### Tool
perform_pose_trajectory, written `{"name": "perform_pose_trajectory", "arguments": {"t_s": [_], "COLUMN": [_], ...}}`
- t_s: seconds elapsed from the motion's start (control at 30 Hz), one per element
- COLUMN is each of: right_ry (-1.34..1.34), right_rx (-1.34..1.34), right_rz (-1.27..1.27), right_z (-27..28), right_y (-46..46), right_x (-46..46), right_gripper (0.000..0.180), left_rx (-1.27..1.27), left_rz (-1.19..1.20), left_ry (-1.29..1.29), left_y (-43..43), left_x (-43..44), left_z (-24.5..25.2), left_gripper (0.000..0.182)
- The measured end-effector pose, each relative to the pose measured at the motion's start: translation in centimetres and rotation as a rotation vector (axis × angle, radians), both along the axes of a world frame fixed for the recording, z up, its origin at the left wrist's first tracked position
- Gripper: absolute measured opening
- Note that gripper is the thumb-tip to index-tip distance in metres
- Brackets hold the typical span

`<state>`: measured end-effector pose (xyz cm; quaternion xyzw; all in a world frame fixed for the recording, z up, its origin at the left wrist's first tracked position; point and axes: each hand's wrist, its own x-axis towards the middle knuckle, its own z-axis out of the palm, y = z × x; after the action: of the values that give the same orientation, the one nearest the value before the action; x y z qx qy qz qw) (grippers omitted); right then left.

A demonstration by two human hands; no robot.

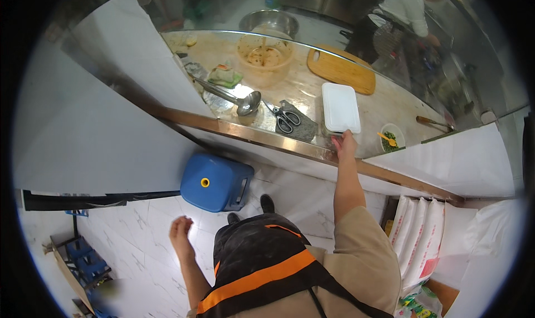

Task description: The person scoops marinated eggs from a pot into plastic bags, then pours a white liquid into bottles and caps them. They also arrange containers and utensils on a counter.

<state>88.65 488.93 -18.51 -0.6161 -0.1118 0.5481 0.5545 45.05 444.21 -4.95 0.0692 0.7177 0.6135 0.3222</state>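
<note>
My right hand (345, 144) grips the near end of a rectangular plastic container with a white lid (341, 107) on the counter. Its fingers are at the container's near edge, with the thumb by the lid's corner. Low on the left, away from the counter, my left hand (181, 230) hangs with curled fingers and nothing visible in it. Left of the container, scissors (287, 119) with grey-rimmed handles lie on a dark grey cloth (301, 128). Beyond it is a wooden cutting board (340, 69). A small bowl of chopped greens (392, 140) with a yellow spoon (388, 139) stands to the right.
A glass screen (267, 36) borders the counter's far side; a person (401, 21) is beyond it. A steel ladle (246, 103) and a plastic tub (265, 57) with brown residue sit at left. Below are a blue stool (209, 182) and white sacks (422, 238).
</note>
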Motion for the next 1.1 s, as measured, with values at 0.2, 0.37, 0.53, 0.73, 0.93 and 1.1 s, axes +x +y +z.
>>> {"name": "perform_pose_trajectory", "arguments": {"t_s": [0.2, 0.37, 0.53, 0.73, 0.93, 1.1], "right_ry": [-0.054, 0.015, -0.013, -0.131, -0.100, -0.152], "right_rx": [0.002, -0.006, 0.044, 0.085, 0.040, -0.046], "right_rz": [0.035, 0.078, 0.111, 0.375, 0.817, 1.309], "right_z": [1.1, 1.7, 3.4, 8.3, 13.2, 14.4], "right_y": [-2.2, -3.5, -5.7, -10.5, -13.7, -16.0], "right_x": [0.3, -0.1, 0.3, 1.2, -1.1, -7.8], "right_gripper": [0.015, 0.016, 0.017, 0.024, 0.035, 0.022], "left_rx": [-0.095, -0.090, -0.065, -0.007, 0.164, 0.209], "left_rz": [-0.002, -0.148, -0.315, -0.523, -0.651, -0.690], "left_ry": [-0.180, -0.162, -0.145, -0.138, -0.351, -0.729], "left_y": [-3.6, -2.0, 0.6, 7.8, 16.1, 12.5], "left_x": [4.1, 5.8, 6.7, 6.7, 5.2, 2.4], "left_z": [-4.8, -5.2, -5.9, -5.4, -3.1, -3.3], "left_gripper": [0.020, 0.019, 0.020, 0.030, 0.052, 0.075]}}
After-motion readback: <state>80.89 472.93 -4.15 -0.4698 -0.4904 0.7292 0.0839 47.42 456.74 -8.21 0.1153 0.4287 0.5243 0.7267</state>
